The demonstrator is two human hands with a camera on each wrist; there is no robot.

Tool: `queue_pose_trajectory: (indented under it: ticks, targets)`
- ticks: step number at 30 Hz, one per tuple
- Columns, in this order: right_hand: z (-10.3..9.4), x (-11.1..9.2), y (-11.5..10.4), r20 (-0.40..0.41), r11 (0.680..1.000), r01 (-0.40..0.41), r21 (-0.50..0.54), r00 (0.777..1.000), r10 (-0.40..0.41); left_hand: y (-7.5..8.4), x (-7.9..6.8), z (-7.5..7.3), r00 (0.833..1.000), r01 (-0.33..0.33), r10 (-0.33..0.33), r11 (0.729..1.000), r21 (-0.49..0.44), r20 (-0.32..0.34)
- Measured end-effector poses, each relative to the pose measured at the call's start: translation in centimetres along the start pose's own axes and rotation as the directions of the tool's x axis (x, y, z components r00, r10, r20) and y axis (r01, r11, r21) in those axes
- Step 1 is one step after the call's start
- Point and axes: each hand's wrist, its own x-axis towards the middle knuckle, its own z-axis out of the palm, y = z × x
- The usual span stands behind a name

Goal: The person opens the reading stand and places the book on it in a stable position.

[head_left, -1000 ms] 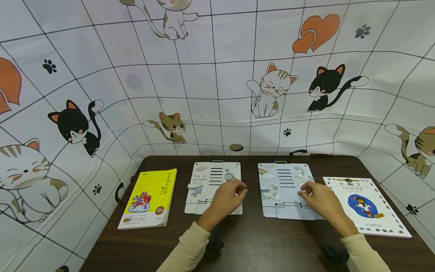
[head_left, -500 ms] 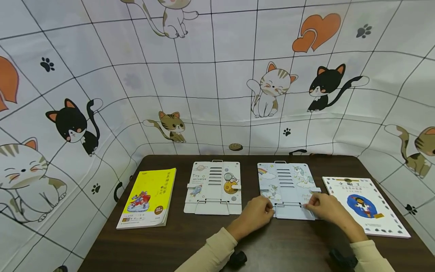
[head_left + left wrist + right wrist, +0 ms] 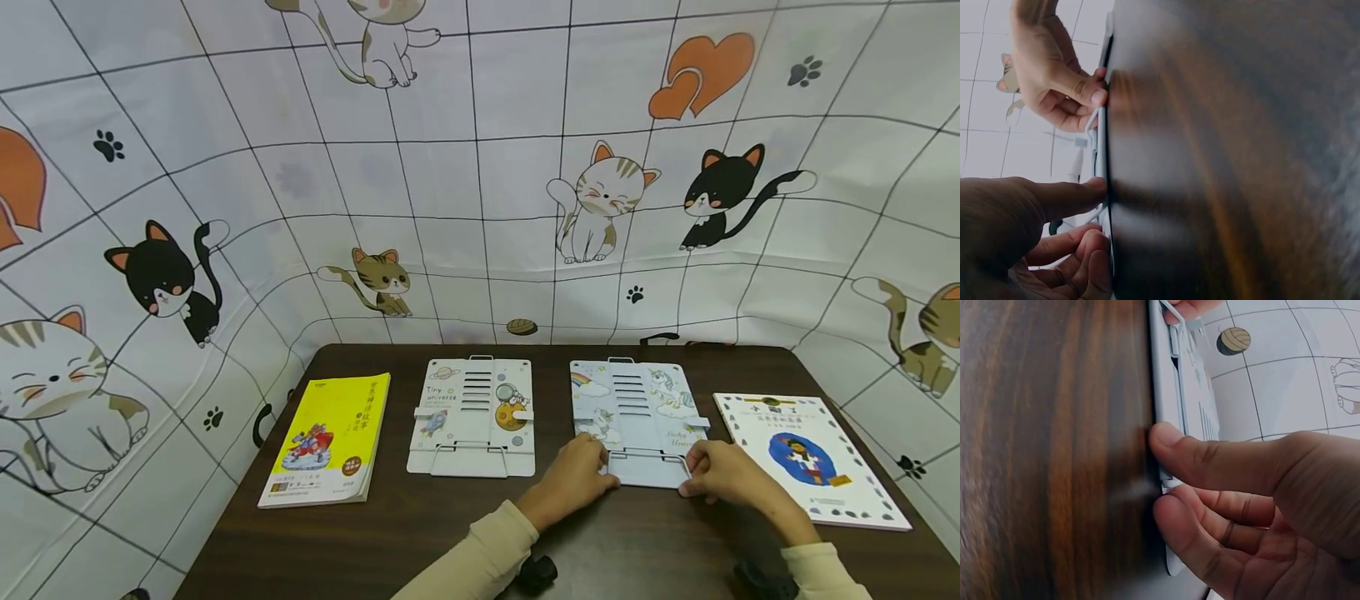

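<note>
A folded book stand with unicorn and rainbow prints lies flat on the table, right of centre in the head view. A thin wire clip crosses its lower ledge. My left hand grips the stand's front edge at its left corner, thumb on the edge and fingers curled beside it. At the right corner, my right hand holds the same edge between thumb and fingers. In the right wrist view, the thumb touches the stand's thin rim. The undersides of the fingers are partly hidden.
A second folded stand with a planet print lies to the left. Beyond it is a thick yellow book. A white book with a blue circle lies at the right. A cat-print cloth hangs behind the dark table.
My left hand has moved right, from the planet stand to the unicorn stand's left corner. My right hand has come down from its right side to the front edge.
</note>
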Motion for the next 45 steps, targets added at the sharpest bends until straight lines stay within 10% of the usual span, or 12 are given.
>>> queue_pose_trajectory:
  ticks: [29,39,45]
  targets:
    - [1.4,-1.0,-1.3,-0.163,0.997,0.025,-0.069,0.986,-0.036,-1.0,0.0,0.5,0.992,-0.021,0.000,0.986,-0.168,-0.123]
    - [-2.5,-0.5,-1.0,0.017,0.985,0.100,0.140,0.994,-0.104,-3.3,1.9,-1.0,0.991,-0.092,0.066,0.966,-0.244,-0.113]
    - [-4.8,2.1,-1.1,-0.210,0.999,0.054,0.007,0.976,-0.051,-4.1,3.9,-3.4,0.981,0.019,-0.074,0.955,-0.297,-0.178]
